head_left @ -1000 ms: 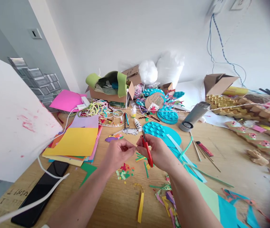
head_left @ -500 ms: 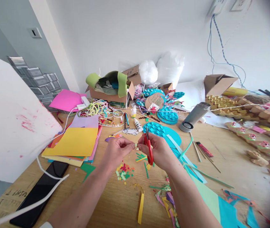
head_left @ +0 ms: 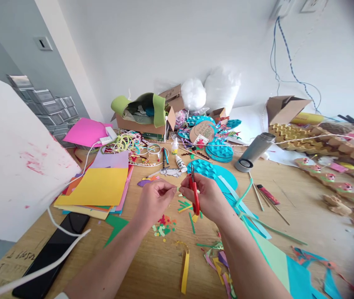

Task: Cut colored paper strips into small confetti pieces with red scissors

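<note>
Red-handled scissors hang in my right hand, their dark blades pointing away from me. The thumb and fingertips of that hand are pinched together. My left hand faces it, also in a pinch, with a tiny pale green bit showing between the two sets of fingertips; which hand grips it is hard to tell. Below the hands, small round paper pieces in green, red and orange lie on the wooden table. Thin green paper strips lie beside them, and a yellow strip is nearer to me.
Coloured paper sheets and a black phone lie at the left. Behind the hands are glue bottles and blue discs. A grey metal flask stands tilted-looking at the right. A white cable crosses the front left.
The view has shifted very slightly. Both hands stay almost in place, fingertips still close together, and the pale green bit between them shows less.
</note>
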A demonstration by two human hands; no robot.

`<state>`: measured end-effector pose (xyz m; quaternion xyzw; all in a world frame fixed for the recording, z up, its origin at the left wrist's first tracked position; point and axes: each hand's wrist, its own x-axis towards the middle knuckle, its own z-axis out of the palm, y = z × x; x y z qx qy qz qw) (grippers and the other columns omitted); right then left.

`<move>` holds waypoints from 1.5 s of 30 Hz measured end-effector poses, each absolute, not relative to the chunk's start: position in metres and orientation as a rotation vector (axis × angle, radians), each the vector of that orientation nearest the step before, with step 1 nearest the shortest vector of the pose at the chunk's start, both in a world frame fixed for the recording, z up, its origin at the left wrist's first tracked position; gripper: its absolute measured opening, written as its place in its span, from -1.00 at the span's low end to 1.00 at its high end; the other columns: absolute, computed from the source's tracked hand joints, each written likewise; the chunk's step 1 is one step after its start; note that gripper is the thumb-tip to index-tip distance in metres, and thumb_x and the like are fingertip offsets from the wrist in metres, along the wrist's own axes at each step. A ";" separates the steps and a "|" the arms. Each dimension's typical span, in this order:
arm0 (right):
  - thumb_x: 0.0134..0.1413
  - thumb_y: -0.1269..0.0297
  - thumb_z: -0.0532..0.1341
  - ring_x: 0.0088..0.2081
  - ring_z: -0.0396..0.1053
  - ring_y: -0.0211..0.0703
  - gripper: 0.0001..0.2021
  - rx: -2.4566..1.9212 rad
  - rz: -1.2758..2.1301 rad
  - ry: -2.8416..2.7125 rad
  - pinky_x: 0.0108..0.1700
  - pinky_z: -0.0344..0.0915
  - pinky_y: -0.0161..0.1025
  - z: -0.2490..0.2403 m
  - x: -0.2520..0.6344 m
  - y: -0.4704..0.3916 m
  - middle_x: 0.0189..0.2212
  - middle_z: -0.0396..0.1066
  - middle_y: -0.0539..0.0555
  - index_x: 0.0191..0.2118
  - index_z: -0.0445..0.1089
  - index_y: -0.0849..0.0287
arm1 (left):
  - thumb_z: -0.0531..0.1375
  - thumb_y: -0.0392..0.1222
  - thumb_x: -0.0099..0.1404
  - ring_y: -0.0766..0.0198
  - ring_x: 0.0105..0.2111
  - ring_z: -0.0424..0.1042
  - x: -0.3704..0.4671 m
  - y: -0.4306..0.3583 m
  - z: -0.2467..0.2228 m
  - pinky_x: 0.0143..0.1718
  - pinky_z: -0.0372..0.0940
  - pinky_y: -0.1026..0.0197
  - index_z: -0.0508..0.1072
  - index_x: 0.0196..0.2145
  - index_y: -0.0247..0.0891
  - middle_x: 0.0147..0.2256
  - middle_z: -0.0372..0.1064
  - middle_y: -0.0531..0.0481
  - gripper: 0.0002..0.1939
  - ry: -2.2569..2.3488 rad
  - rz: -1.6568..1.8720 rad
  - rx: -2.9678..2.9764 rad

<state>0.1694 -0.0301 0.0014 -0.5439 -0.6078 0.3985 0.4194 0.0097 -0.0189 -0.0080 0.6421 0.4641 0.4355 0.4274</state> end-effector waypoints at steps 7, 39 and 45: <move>-0.16 0.33 0.23 -0.45 0.27 -0.22 -0.89 -1.333 1.020 -1.505 -0.41 0.19 -0.29 0.000 0.167 -0.029 -0.51 0.34 -0.02 -0.41 0.32 0.19 | 0.27 -0.18 0.07 0.34 -0.53 0.31 0.009 -0.017 -0.007 -0.47 0.18 0.31 0.54 -0.55 -0.30 -0.60 0.38 0.03 -0.85 1.122 0.983 1.422; -0.13 0.27 0.25 -0.40 0.36 -0.17 -0.87 -1.324 1.040 -1.455 -0.39 0.24 -0.28 0.003 0.171 -0.030 -0.47 0.40 0.02 -0.42 0.31 0.15 | 0.31 -0.17 -0.03 0.34 -0.56 0.32 0.004 -0.011 -0.010 -0.41 0.20 0.25 0.54 -0.56 -0.32 -0.63 0.39 0.02 -0.86 1.067 0.932 1.221; -0.14 0.28 0.24 -0.42 0.33 -0.19 -0.89 -1.319 1.041 -1.468 -0.41 0.21 -0.29 0.002 0.169 -0.030 -0.49 0.38 0.00 -0.43 0.31 0.16 | 0.31 -0.18 -0.05 0.35 -0.56 0.32 0.005 -0.012 -0.009 -0.41 0.20 0.26 0.54 -0.56 -0.32 -0.64 0.39 0.02 -0.87 1.065 0.930 1.206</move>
